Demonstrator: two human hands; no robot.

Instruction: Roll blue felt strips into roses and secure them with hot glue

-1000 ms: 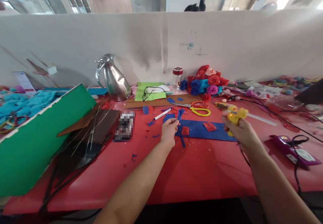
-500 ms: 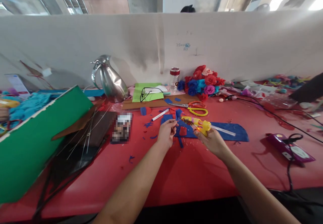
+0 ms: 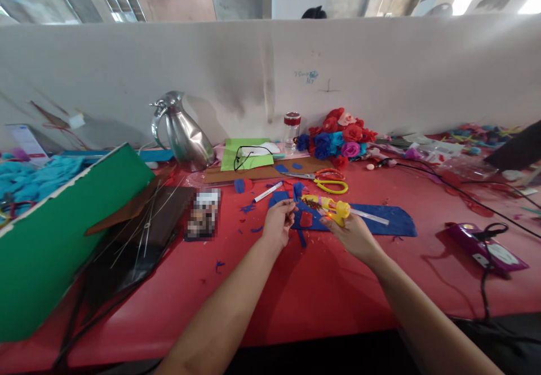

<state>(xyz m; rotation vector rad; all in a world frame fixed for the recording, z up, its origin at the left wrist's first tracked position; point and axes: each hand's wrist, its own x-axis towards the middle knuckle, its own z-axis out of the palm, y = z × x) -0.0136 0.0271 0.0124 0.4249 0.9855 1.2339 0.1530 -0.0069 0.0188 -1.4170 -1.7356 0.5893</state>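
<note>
My right hand [image 3: 355,234] is wrapped around a yellow hot glue gun [image 3: 340,211], with a clear glue stick [image 3: 372,216] poking out of its back end. The gun's dark, stained nozzle points left, close to my left hand [image 3: 279,221]. The fingers of that hand are pinched together; what sits between them is too small to make out. Just beyond the fingertips is a piece of blue fabric [image 3: 298,189]. Below both hands lies a long blue cloth [image 3: 393,221], with a small red scrap [image 3: 306,219] on it.
Scissors [image 3: 332,186] and a white marker [image 3: 267,192] lie behind my hands. Fabric roses [image 3: 350,133], a jar [image 3: 292,129] and a steel jug [image 3: 186,138] stand along the partition. A green board [image 3: 84,234] rises at left; a purple corded device [image 3: 484,251] is at right.
The glue gun has shifted slightly left, nearer my left hand. My left hand has barely moved. A yellow item and what looks like another person's hand have gone from the far left edge.
</note>
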